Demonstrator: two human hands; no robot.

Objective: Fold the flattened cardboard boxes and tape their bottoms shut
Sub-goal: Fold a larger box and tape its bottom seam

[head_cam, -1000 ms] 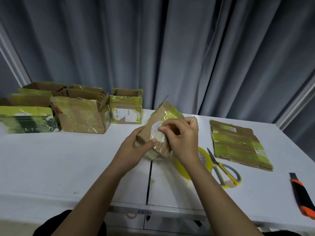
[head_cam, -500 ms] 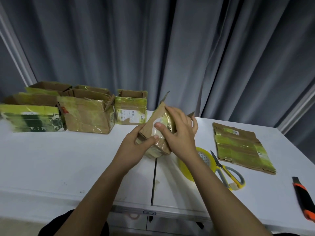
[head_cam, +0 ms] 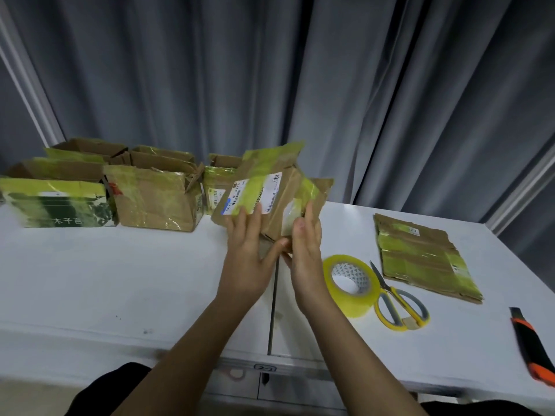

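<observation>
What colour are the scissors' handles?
Yellow, with grey inside the loops; the scissors show clearly in the head view.

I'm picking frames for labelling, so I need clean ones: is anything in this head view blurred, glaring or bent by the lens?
Head view: the orange and black utility knife at the right edge is smeared; the shipping label on the small brown cardboard box is too soft to read; sheen on the yellow-green tape of the flattened cardboard box; the white table edge bows, wide-angle.
</observation>
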